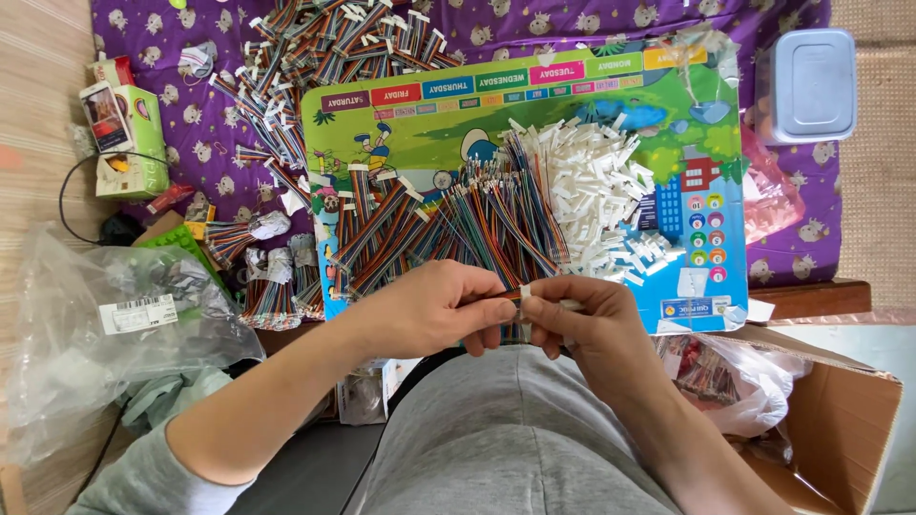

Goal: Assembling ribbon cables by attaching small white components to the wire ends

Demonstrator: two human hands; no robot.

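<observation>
My left hand (434, 310) and right hand (577, 319) pinch a thin striped ribbon cable (509, 297) with a small white connector (524, 293) above my lap, just below the colourful board (572, 114). My fingers hide most of it.

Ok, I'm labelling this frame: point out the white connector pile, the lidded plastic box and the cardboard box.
white connector pile (596, 195), head view, middle of the heap.
lidded plastic box (811, 84), head view, centre of lid.
cardboard box (844, 424), head view, inner wall.
</observation>
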